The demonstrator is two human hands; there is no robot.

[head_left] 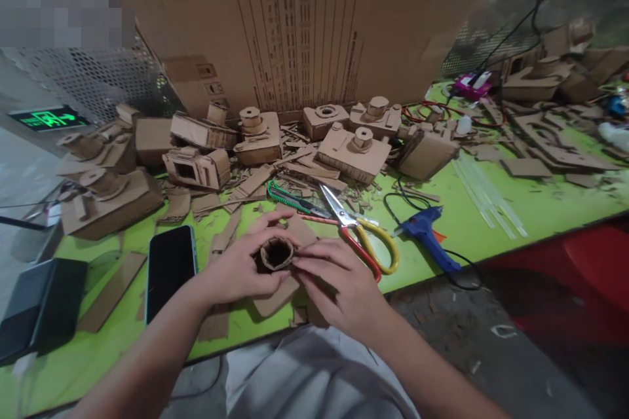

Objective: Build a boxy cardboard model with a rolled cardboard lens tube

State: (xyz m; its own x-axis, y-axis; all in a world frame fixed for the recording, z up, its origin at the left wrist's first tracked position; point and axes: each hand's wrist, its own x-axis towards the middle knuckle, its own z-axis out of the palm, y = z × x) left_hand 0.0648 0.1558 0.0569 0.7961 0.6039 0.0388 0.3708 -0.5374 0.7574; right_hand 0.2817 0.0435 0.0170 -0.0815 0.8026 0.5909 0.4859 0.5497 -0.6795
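A short cardboard tube (276, 254), its dark opening facing up, is between my two hands. My left hand (240, 265) wraps round its left side, thumb in front and fingers behind. The fingertips of my right hand (339, 281) pinch the tube's right edge. Beneath the hands lies a flat cardboard piece (275, 300) with rounded corners. Just beyond my right hand are open scissors (361, 232) with one red and one yellow handle, and a green box cutter (297, 200).
A phone (170, 272) lies left of my hands; a blue glue gun (427, 236) with a black cord is to the right. Camera-shaped cardboard models (356, 154) and scraps line the back before a large carton (304, 26). Glue sticks (486, 196) lie farther right.
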